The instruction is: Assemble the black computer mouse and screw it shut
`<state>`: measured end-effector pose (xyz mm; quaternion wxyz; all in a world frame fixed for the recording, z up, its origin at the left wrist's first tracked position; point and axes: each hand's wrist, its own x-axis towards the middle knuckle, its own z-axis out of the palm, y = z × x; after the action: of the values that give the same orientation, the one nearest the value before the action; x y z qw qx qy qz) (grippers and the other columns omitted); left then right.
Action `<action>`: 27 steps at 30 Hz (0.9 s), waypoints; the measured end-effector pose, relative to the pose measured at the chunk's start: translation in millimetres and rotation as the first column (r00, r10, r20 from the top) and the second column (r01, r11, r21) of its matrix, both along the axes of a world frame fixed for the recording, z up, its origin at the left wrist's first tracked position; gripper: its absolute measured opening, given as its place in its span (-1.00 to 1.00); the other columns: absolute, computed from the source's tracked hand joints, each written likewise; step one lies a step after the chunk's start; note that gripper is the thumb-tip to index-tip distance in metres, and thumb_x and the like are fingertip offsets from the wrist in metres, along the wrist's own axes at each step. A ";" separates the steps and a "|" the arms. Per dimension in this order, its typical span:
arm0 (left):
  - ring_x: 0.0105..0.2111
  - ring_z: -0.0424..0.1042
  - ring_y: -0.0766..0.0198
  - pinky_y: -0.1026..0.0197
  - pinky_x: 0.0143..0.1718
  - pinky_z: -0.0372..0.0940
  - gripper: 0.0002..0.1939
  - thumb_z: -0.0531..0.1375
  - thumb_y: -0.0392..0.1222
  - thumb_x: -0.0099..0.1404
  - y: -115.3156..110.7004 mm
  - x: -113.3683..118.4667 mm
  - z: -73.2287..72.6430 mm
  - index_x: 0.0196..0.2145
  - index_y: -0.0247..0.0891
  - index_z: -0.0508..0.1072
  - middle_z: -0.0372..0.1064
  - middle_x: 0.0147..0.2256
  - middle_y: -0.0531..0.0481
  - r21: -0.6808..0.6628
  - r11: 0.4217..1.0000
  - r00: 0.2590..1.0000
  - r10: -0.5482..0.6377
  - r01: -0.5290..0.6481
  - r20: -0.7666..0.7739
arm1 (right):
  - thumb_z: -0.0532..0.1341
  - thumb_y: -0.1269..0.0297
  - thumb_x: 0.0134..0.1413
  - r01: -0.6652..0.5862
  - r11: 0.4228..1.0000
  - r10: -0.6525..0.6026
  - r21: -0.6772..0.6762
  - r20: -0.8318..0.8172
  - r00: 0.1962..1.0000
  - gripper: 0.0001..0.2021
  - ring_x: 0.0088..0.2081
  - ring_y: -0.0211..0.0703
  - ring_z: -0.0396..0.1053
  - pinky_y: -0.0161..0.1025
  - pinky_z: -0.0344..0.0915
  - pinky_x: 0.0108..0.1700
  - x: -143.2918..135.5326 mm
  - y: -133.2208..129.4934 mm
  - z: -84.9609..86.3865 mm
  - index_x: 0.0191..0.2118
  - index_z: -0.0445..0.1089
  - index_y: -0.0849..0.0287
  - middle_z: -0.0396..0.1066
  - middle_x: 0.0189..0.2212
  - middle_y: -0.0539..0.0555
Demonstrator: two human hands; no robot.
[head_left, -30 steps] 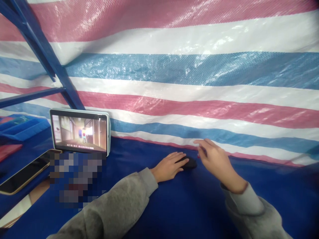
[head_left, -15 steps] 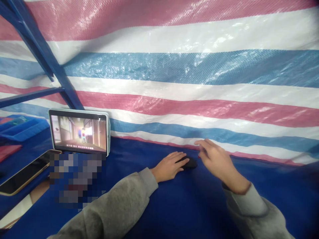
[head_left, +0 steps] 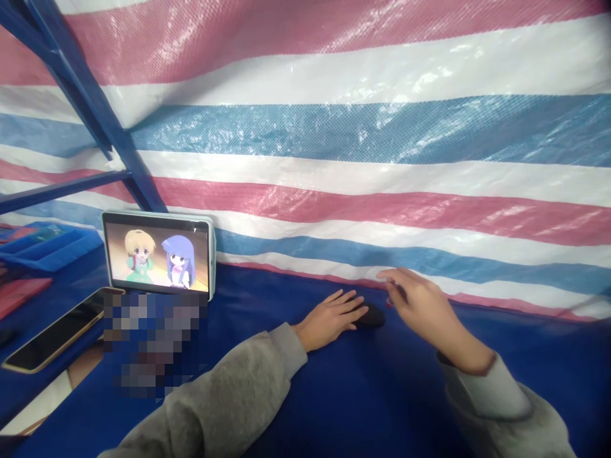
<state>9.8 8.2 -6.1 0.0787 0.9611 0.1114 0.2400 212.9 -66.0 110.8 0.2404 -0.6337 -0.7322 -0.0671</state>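
- Where the clock is read from the middle of the view, twelve at the top, nine o'clock and just under holds a flat red piece [head_left: 23, 298], material unclear.
- Just above it: bright blue shallow tray with raised rims [head_left: 71, 247], contents too blurred to name.
- Between eight and nine: gold-edged black phone [head_left: 62, 331], lying flat, screen dark.
- Toward ten: dark blue metal frame [head_left: 95, 111], slanting post plus crossbar.
- Nine, nearer the middle: pale-cased tablet [head_left: 160, 253], propped upright, two cartoon figures on screen.
- Between five and six: left hand [head_left: 329, 320], out of a fuzzy grey sleeve [head_left: 219, 397]. Palm down, fingers spread and nearly straight, tips lying on the mouse; grip loose, not wrapped round it.
- Between four and five: rounded black computer mouse [head_left: 375, 316], on the smooth dark blue table surface [head_left: 363, 394], its right end showing between the two hands.
- Four: right hand [head_left: 422, 305], forefinger stretched toward ten, thumb bent beneath; gap narrow. Tiny reddish object [head_left: 389, 305] at the fingertips; cannot tell whether pinched. Hand just beside the mouse, apart from it.
- Twelve, running the full width: glossy woven plastic sheet [head_left: 334, 130], red, white and blue stripes, hanging behind everything.
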 end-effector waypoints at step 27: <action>0.34 -0.02 0.18 -0.01 0.33 -0.09 -0.47 0.02 -0.27 0.46 -9.2 2.6 5.1 0.33 -0.15 0.05 0.03 0.32 -0.10 -0.012 1.000 0.998 0.022 -0.023 -0.061 | 0.02 0.38 0.13 -0.016 0.999 0.017 -0.049 0.032 0.999 -0.75 -0.40 -0.15 0.44 -0.24 0.28 -0.32 1.0 -3.0 3.7 -0.25 0.45 0.11 0.50 -0.37 0.04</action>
<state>12.3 -1.0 -1.0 0.0787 0.9662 0.1260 0.2108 213.9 -69.1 114.5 0.2137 -0.6322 -0.7425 -0.0574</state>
